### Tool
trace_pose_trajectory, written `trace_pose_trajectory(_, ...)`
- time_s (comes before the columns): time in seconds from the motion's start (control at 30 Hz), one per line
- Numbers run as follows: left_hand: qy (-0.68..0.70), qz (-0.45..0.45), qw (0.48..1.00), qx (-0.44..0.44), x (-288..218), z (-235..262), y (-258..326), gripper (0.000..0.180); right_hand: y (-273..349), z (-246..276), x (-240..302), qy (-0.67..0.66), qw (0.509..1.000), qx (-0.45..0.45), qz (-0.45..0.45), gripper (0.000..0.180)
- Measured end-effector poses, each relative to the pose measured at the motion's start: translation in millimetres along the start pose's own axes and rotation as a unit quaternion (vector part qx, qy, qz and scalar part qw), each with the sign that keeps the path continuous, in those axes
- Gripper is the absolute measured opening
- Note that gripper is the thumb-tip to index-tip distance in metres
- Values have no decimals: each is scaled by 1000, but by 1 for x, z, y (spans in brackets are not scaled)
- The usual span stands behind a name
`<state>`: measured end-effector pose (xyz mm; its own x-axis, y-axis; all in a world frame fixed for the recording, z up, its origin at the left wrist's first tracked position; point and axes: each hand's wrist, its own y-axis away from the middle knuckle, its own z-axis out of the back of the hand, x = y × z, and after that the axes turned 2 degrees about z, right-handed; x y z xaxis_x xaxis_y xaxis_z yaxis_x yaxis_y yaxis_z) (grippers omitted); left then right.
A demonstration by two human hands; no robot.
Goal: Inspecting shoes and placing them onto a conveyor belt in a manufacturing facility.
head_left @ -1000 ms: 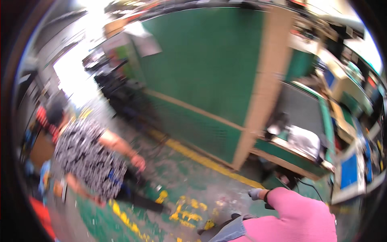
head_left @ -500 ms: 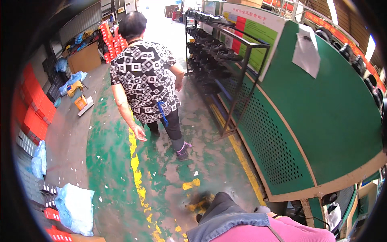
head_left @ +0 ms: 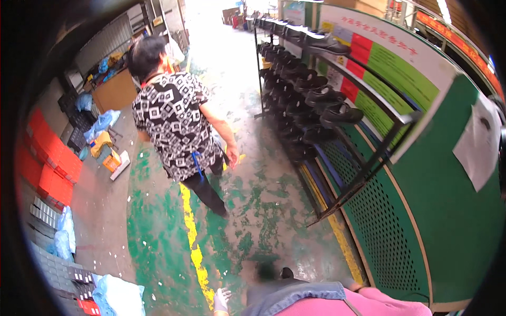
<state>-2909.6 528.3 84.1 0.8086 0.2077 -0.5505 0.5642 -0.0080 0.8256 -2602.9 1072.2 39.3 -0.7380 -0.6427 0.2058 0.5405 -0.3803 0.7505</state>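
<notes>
- Head view, only one to go on: the left hand (head_left: 221,300) is down at the bottom edge, a bit left of centre. Looks like a pale glove, fingers loosely spread, and I can't see anything in it.
- Right hand: no luck, I can't make it out, so no clue how open it is or whether it's got hold of something. All I get on that side is the pink sleeve (head_left: 382,304) at lower right, next to the denim apron (head_left: 295,294).
- The shoe rack (head_left: 403,119) is the big thing near the person, right of centre, with rows of black shoes (head_left: 341,115) on it. It's up and to the right of the left hand, well apart, nothing touching.
- Its long axis runs from right of centre up toward the top middle, roughly alongside the green panel (head_left: 469,210). The right arm is the nearer one to it.
- Closest to the left hand is really just the yellow floor line (head_left: 195,253), right beside it in the frame.
- Co-worker (head_left: 174,116) in a patterned top is upper left of centre, back mostly to us, well ahead of the hands.
</notes>
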Motion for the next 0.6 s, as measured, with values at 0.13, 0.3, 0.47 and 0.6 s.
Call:
trace_pose_trajectory(0.13,78,130,982,-108,-4,39,-29,37,-79,182,156,-54,998,33,-14,56)
trace_pose_trajectory(0.3,26,176,979,-95,-82,2,-117,35,-157,282,288,-94,992,-42,-75,56)
trace_pose_trajectory(0.47,-41,153,987,-30,-219,-56,-214,34,-209,269,300,245,941,87,218,38)
trace_pose_trajectory(0.6,-117,-4,991,60,-375,-122,-301,35,-225,294,331,8,992,122,-15,34)
